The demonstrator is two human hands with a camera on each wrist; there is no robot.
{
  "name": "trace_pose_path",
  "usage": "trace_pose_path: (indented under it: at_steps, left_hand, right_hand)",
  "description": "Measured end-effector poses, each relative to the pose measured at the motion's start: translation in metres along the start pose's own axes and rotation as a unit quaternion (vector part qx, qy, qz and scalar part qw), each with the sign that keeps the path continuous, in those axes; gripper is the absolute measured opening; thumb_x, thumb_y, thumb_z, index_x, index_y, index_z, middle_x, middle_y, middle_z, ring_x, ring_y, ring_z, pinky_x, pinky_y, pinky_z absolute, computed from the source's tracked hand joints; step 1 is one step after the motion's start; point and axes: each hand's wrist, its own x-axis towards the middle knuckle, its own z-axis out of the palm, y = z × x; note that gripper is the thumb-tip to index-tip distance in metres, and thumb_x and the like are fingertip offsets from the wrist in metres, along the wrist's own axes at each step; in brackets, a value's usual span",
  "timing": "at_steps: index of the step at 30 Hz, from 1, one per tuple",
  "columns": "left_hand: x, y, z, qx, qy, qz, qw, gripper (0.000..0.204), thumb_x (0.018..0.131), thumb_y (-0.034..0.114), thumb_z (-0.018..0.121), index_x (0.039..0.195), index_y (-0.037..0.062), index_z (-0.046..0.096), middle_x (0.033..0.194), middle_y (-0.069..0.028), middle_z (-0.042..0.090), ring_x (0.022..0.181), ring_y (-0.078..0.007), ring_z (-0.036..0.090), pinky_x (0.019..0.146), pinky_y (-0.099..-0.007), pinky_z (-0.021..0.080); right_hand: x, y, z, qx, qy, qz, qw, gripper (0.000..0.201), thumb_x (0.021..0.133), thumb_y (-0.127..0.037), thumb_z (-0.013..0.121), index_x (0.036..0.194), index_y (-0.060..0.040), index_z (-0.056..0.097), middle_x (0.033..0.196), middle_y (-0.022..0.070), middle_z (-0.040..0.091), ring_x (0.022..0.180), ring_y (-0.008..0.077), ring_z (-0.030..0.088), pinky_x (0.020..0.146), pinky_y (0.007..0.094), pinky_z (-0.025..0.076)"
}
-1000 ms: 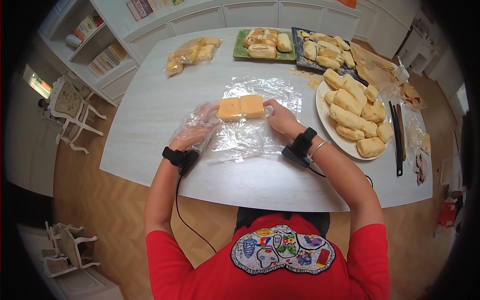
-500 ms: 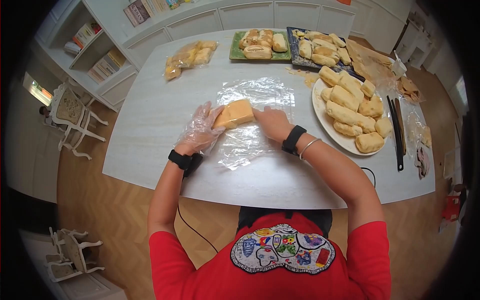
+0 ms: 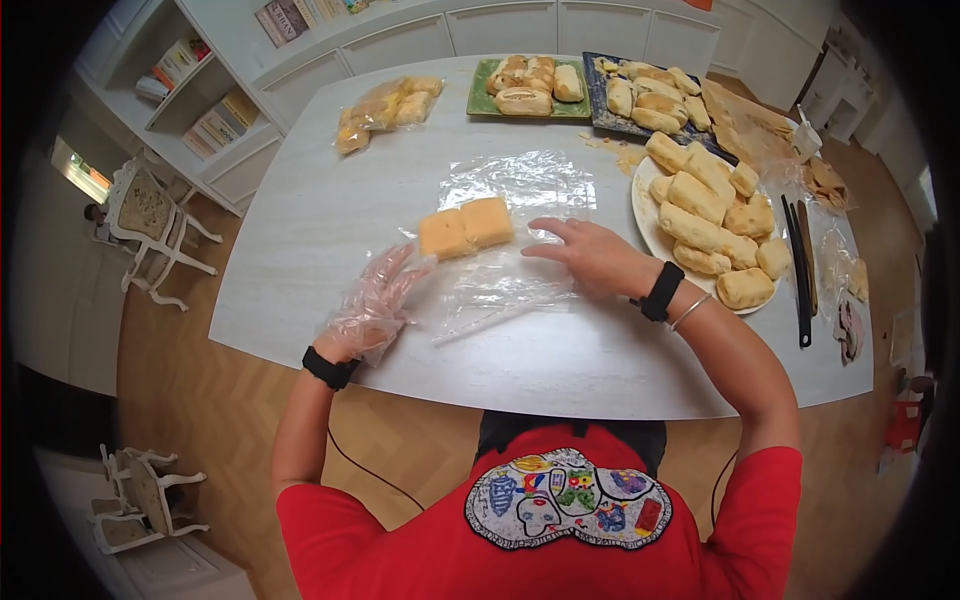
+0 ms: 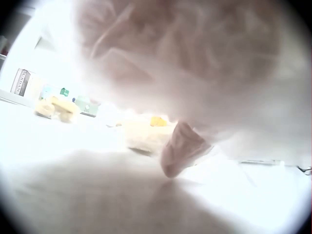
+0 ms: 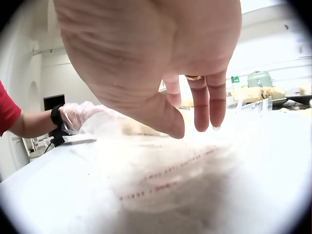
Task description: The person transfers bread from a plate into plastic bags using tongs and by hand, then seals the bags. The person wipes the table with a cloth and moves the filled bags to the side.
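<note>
Two square yellow bread pieces [image 3: 466, 228] sit side by side in the middle of the table, with clear plastic wrap [image 3: 515, 180] spread under and around them. My left hand [image 3: 370, 305], in a thin clear plastic glove, is at the lower left of the bread, fingers extended toward it. On the other side, my bare right hand [image 3: 605, 262] hovers over the plastic, thumb and fingers apart and pointing at the bread. The left wrist view is mostly filled by the blurred gloved hand [image 4: 185, 151]. In the right wrist view, red print [image 5: 180, 168] shows on the plastic.
To the right, a white oval plate [image 3: 646, 228] is heaped with pale bread rolls, with black tongs [image 3: 797, 270] beyond it. At the back are a green plate [image 3: 482, 102] and a dark blue tray [image 3: 603, 118] of filled rolls. Bagged bread [image 3: 385, 112] lies back left.
Both hands held the bread by its sides earlier, and it was tilted half a second ago. Now they have let go and drawn apart, with the bread lying flat, slightly left of before.
</note>
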Motion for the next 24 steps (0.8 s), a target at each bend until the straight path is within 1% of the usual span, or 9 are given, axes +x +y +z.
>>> trace_pose_path:
  at_steps: [5, 10, 13, 15, 16, 17, 19, 20, 24]
  left_hand:
    - [0.000, 0.010, 0.010, -0.021, 0.036, 0.054, 0.998, 0.057, 0.076, 0.017, 0.073, 0.130, 0.0157, 0.052, 0.139, -0.0153, 0.045, 0.127, -0.0365, 0.045, 0.104, -0.0445, 0.042]
    - [-0.002, 0.006, 0.020, -0.034, 0.062, 0.068, 0.995, 0.053, 0.078, 0.020, 0.076, 0.126, 0.0147, 0.056, 0.131, -0.0111, 0.053, 0.119, -0.0316, 0.052, 0.098, -0.0402, 0.047]
    - [-0.001, -0.004, 0.029, -0.239, 0.032, -0.059, 0.969, 0.018, 0.087, 0.017, 0.066, 0.102, 0.0077, 0.067, 0.108, -0.0098, 0.066, 0.100, -0.0273, 0.063, 0.083, -0.0360, 0.053]
    - [0.004, -0.015, 0.033, -0.189, 0.125, -0.052, 0.973, 0.015, 0.090, 0.016, 0.062, 0.097, 0.0053, 0.068, 0.095, -0.0108, 0.068, 0.089, -0.0233, 0.066, 0.078, -0.0332, 0.053]
    - [0.006, -0.012, 0.030, -0.249, 0.136, -0.121, 0.951, 0.018, 0.095, 0.017, 0.057, 0.098, 0.0026, 0.067, 0.090, -0.0102, 0.069, 0.085, -0.0192, 0.066, 0.076, -0.0311, 0.053]
    - [0.010, -0.017, 0.029, -0.249, 0.137, -0.121, 0.951, 0.018, 0.095, 0.017, 0.057, 0.098, 0.0026, 0.067, 0.090, -0.0102, 0.069, 0.085, -0.0192, 0.066, 0.076, -0.0311, 0.053]
    - [0.020, -0.029, 0.024, -0.515, 0.045, -0.214, 0.829, 0.029, 0.101, 0.021, 0.049, 0.095, -0.0024, 0.065, 0.089, -0.0115, 0.068, 0.085, -0.0195, 0.065, 0.085, -0.0344, 0.052]
    - [0.023, -0.026, 0.024, -0.603, 0.067, -0.221, 0.763, 0.032, 0.100, 0.026, 0.052, 0.093, -0.0020, 0.065, 0.083, -0.0108, 0.067, 0.079, -0.0192, 0.067, 0.075, -0.0307, 0.056]
    - [0.033, -0.034, 0.026, -0.631, 0.084, -0.229, 0.736, 0.032, 0.100, 0.029, 0.054, 0.092, 0.0004, 0.064, 0.080, -0.0102, 0.066, 0.075, -0.0203, 0.067, 0.070, -0.0302, 0.057]
  right_hand:
    - [0.009, 0.005, 0.014, 0.060, 0.026, -0.010, 0.998, 0.051, 0.079, 0.000, 0.063, 0.127, -0.0163, 0.056, 0.137, 0.0073, 0.048, 0.117, 0.0305, 0.052, 0.097, 0.0408, 0.046]
    - [0.018, 0.006, 0.023, 0.134, 0.066, -0.002, 0.989, 0.025, 0.087, -0.007, 0.059, 0.111, -0.0088, 0.067, 0.130, 0.0095, 0.054, 0.114, 0.0295, 0.053, 0.098, 0.0393, 0.044]
    - [0.028, 0.016, 0.026, 0.241, 0.086, 0.023, 0.967, 0.019, 0.093, -0.012, 0.055, 0.107, -0.0073, 0.068, 0.123, 0.0100, 0.057, 0.110, 0.0277, 0.054, 0.096, 0.0360, 0.044]
    - [0.035, 0.022, 0.026, 0.271, 0.075, 0.064, 0.957, 0.021, 0.096, -0.015, 0.052, 0.106, -0.0059, 0.068, 0.117, 0.0093, 0.061, 0.106, 0.0260, 0.056, 0.095, 0.0346, 0.044]
    - [0.037, 0.024, 0.025, 0.300, 0.065, 0.108, 0.946, 0.024, 0.098, -0.018, 0.049, 0.105, -0.0045, 0.067, 0.111, 0.0086, 0.064, 0.103, 0.0242, 0.058, 0.094, 0.0332, 0.044]
    - [0.039, 0.024, 0.026, 0.299, 0.065, 0.107, 0.946, 0.024, 0.098, -0.018, 0.049, 0.105, -0.0045, 0.067, 0.111, 0.0086, 0.064, 0.103, 0.0242, 0.058, 0.094, 0.0332, 0.044]
    - [0.046, 0.025, 0.030, 0.439, 0.073, 0.175, 0.878, 0.033, 0.100, -0.023, 0.043, 0.101, -0.0006, 0.067, 0.097, 0.0081, 0.068, 0.097, 0.0202, 0.062, 0.090, 0.0315, 0.046]
    - [0.049, 0.026, 0.033, 0.439, 0.073, 0.174, 0.878, 0.033, 0.100, -0.023, 0.043, 0.101, -0.0006, 0.067, 0.097, 0.0081, 0.068, 0.097, 0.0202, 0.062, 0.090, 0.0315, 0.046]
    - [0.064, 0.034, 0.040, 0.450, 0.073, 0.259, 0.851, 0.037, 0.101, -0.024, 0.040, 0.093, 0.0020, 0.065, 0.090, 0.0096, 0.069, 0.089, 0.0158, 0.065, 0.085, 0.0306, 0.048]
